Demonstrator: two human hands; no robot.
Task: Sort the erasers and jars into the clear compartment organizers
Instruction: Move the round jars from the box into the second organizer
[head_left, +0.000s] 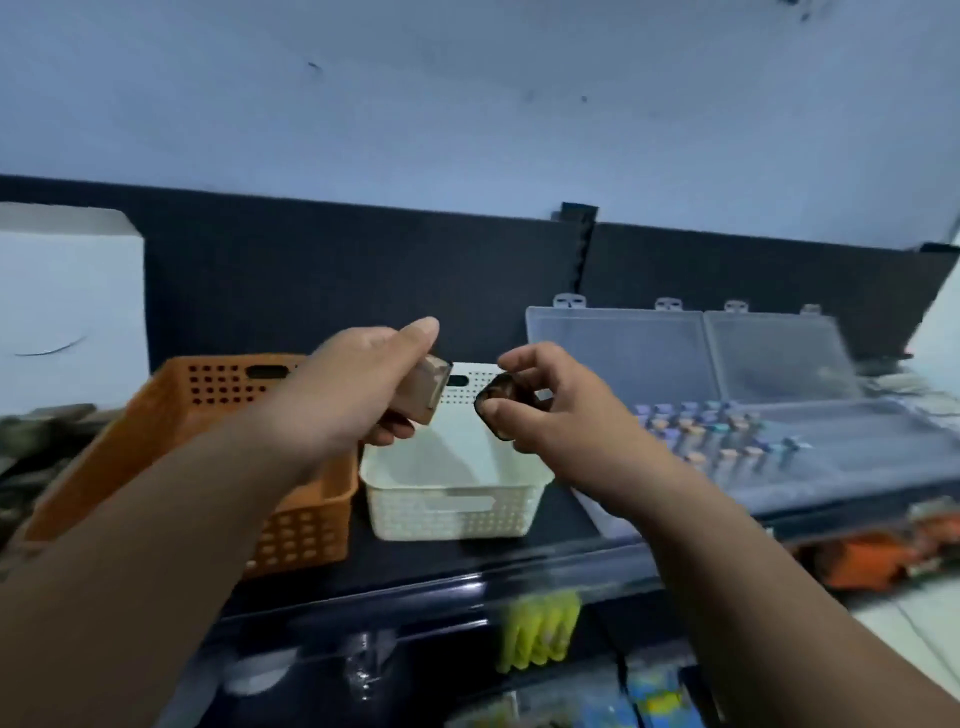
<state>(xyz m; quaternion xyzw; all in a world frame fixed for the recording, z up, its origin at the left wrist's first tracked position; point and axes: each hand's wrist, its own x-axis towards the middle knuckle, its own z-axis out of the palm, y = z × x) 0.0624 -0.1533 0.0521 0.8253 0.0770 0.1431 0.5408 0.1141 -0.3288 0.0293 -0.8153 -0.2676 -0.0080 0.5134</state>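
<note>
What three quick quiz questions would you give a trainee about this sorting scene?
1. True or false: the left hand holds a brown block.
2. What does the right hand pinch? A) a yellow pen B) a dark rounded piece C) nothing
3. Fill in: the clear organizer has its lid ___.

Key: 1 true; 2 B; 3 open.

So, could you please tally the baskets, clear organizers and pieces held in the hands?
Baskets: 2, orange basket and white basket.
Clear organizers: 2, left organizer and right organizer.
Held pieces: 2, brown block in left hand, dark piece in right hand.
Total: 6.
</note>
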